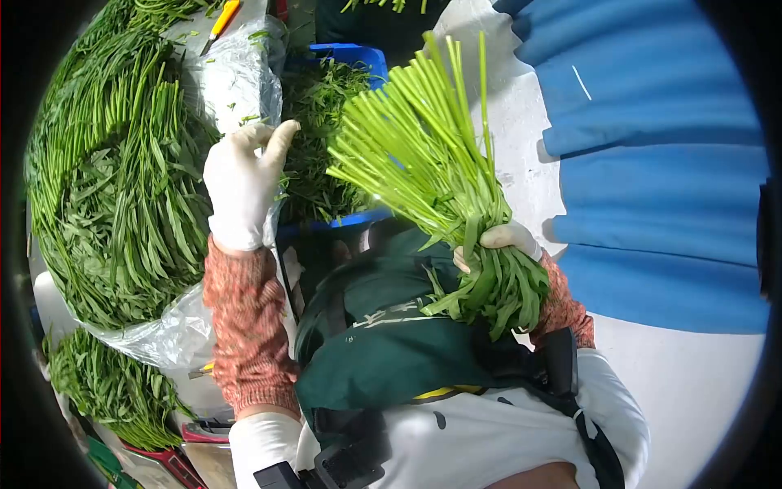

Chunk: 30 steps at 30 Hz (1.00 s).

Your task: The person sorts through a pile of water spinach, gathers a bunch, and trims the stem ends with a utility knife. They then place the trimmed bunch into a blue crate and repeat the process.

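Observation:
My right hand [507, 238], in a pale glove, grips a large bunch of leafy greens [432, 138] around its leafy part. The cut light-green stems fan out up and to the left, and the dark leaves hang below the hand in front of the apron. My left hand [248, 179], in a white glove, is raised between the pile of greens [130, 179] and the blue crate [358, 55]. Its fingers are curled towards the thumb, with nothing visible in them. It does not touch the bunch.
Loose leaves [322, 122] lie in the blue crate. A yellow-handled knife [221, 24] rests on the plastic sheet [236, 73] at the table's far end. More greens [114, 391] are at the lower left. Blue fabric [660, 187] spreads over the right side.

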Each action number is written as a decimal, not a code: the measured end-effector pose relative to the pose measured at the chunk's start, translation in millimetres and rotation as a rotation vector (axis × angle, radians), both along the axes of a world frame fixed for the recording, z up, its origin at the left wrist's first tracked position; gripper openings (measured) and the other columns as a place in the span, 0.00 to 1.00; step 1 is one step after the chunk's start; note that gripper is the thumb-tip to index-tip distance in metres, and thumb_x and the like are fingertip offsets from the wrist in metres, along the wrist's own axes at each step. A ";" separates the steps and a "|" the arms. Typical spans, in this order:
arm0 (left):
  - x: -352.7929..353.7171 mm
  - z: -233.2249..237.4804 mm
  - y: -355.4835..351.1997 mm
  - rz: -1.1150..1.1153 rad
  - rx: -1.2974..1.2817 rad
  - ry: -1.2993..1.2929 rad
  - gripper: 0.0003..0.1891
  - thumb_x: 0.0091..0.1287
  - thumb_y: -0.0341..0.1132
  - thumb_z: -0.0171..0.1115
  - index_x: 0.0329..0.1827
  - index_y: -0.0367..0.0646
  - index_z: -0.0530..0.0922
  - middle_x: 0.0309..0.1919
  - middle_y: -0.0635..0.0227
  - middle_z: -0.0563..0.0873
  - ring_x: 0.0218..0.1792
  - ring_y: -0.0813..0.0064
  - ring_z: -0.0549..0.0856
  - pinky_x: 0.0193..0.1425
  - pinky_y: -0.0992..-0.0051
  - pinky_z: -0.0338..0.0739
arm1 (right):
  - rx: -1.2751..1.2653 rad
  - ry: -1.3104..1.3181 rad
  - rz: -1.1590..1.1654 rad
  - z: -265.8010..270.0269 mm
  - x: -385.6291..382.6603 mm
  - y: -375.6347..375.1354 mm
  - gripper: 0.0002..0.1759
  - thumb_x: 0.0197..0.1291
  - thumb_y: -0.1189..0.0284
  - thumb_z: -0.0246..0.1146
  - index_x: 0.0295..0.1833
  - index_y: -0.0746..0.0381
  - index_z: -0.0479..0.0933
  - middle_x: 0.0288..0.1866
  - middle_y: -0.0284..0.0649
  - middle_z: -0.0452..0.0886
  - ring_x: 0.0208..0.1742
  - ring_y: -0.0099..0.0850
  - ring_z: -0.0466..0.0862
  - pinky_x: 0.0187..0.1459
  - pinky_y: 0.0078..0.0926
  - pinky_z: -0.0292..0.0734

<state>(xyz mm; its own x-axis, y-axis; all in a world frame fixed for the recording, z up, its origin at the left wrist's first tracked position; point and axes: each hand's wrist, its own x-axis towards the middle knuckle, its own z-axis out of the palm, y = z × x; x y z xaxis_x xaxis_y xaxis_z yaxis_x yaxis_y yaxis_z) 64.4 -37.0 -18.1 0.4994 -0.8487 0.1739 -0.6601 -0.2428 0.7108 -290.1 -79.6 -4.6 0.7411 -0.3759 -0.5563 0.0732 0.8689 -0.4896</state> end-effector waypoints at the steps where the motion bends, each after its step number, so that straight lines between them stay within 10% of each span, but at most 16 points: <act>1: -7.6 6.3 3.3 -0.045 -0.133 -0.073 0.12 0.63 0.40 0.71 0.40 0.39 0.88 0.39 0.60 0.90 0.42 0.61 0.88 0.47 0.69 0.80 | -0.008 0.043 0.019 5.9 1.7 -0.6 0.30 0.56 0.77 0.64 0.67 0.68 0.69 0.46 0.47 0.84 0.41 0.34 0.87 0.43 0.32 0.86; 7: -67.6 36.9 9.3 -0.584 -0.283 -0.358 0.32 0.63 0.51 0.68 0.68 0.46 0.75 0.64 0.57 0.79 0.66 0.54 0.74 0.75 0.50 0.58 | -0.148 0.095 0.103 17.8 17.5 -2.3 0.33 0.56 0.75 0.66 0.68 0.68 0.67 0.49 0.47 0.83 0.39 0.34 0.87 0.38 0.30 0.86; 21: -95.2 2.5 35.7 -0.360 -0.513 -0.355 0.23 0.51 0.34 0.76 0.52 0.47 0.84 0.48 0.67 0.84 0.51 0.64 0.83 0.71 0.53 0.64 | -0.052 -0.282 0.125 -31.6 -14.7 -7.5 0.46 0.48 0.72 0.72 0.72 0.73 0.62 0.53 0.53 0.83 0.42 0.36 0.88 0.41 0.30 0.86; 30: -84.6 0.9 44.5 -0.338 -0.466 -0.061 0.16 0.59 0.31 0.71 0.51 0.45 0.83 0.41 0.69 0.86 0.45 0.68 0.84 0.75 0.58 0.57 | -0.157 -0.057 0.019 -13.3 -10.1 8.5 0.50 0.48 0.80 0.71 0.78 0.66 0.57 0.68 0.48 0.75 0.65 0.38 0.78 0.63 0.36 0.76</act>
